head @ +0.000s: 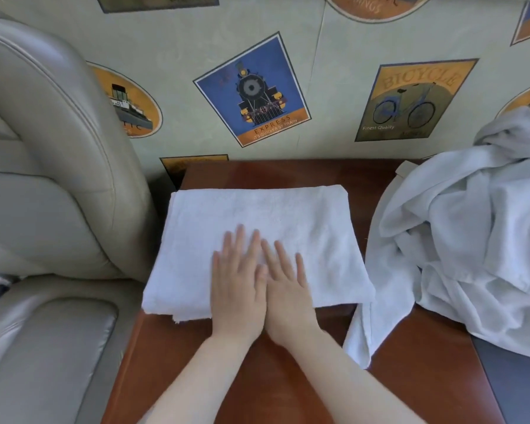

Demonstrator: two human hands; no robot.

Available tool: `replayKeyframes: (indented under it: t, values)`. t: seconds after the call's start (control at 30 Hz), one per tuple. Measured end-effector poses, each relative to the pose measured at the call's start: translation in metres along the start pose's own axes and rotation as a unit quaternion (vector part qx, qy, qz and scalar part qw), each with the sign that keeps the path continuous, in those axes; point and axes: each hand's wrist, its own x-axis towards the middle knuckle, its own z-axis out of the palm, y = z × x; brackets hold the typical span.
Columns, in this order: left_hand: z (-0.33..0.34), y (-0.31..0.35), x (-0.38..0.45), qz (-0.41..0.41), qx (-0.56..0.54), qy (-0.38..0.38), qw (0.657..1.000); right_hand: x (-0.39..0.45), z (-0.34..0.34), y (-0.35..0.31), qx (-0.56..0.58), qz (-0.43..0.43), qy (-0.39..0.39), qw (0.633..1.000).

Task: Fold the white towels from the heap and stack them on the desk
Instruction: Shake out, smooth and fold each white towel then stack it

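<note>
It looked like a lived-in home room: pale wallpaper printed with vintage train and bicycle posters (251,90), a padded grey leather armchair (52,185) beside a reddish-brown wooden desk (410,377).

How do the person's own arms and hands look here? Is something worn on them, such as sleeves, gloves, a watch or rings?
Both forearms are bare up to the bottom edge of the picture; no sleeve is in view. The left hand and the right hand wear no gloves. No watch, bracelet or ring is visible on the wrists or fingers. The nails look short, with no polish that can be made out.
</note>
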Motion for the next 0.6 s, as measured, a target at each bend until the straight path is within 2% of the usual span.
replayKeyframes:
  t: [0.03, 0.07, 0.1, 0.17, 0.2, 0.27, 0.33, 0.37, 0.47, 0.5, 0.6]
  values:
    - [0.01, -0.01, 0.008, 0.006, 0.102, -0.09, 0.991, 0.009, 0.006, 0.013, -0.044, 0.0, -0.045, 0.998]
    - [0.017, -0.023, 0.016, -0.012, 0.164, -0.142, 0.976, 0.016, 0.009, 0.03, -0.057, 0.046, -0.053, 0.996]
    - [0.019, -0.036, 0.024, -0.045, 0.199, -0.161, 0.966, 0.024, 0.007, 0.047, -0.053, 0.131, -0.042, 0.989]
    - [0.017, -0.051, 0.045, -0.112, 0.212, -0.129, 0.962, 0.039, -0.001, 0.07, -0.039, 0.268, -0.022, 0.962]
    - [0.017, -0.051, 0.058, -0.126, 0.2, -0.112, 0.965, 0.048, -0.003, 0.07, -0.028, 0.274, -0.007, 0.961]
    - [0.023, -0.04, 0.084, -0.096, 0.181, -0.129, 0.97, 0.07, 0.0, 0.051, -0.023, 0.142, -0.012, 0.99]
    - [0.034, -0.034, 0.102, -0.053, 0.19, -0.19, 0.962, 0.088, 0.006, 0.04, -0.049, 0.022, -0.085, 0.995]
    - [0.034, -0.039, 0.111, -0.049, 0.201, -0.215, 0.954, 0.098, 0.002, 0.049, -0.069, 0.026, -0.114, 0.991]
    - [0.011, -0.079, 0.131, -0.101, 0.226, -0.235, 0.94, 0.121, -0.029, 0.103, -0.089, 0.186, -0.141, 0.968]
    - [0.002, -0.091, 0.135, -0.122, 0.23, -0.234, 0.937, 0.123, -0.039, 0.115, -0.092, 0.212, -0.133, 0.964]
    - [-0.003, -0.094, 0.119, -0.128, 0.222, -0.205, 0.945, 0.109, -0.037, 0.097, -0.069, 0.188, -0.056, 0.978]
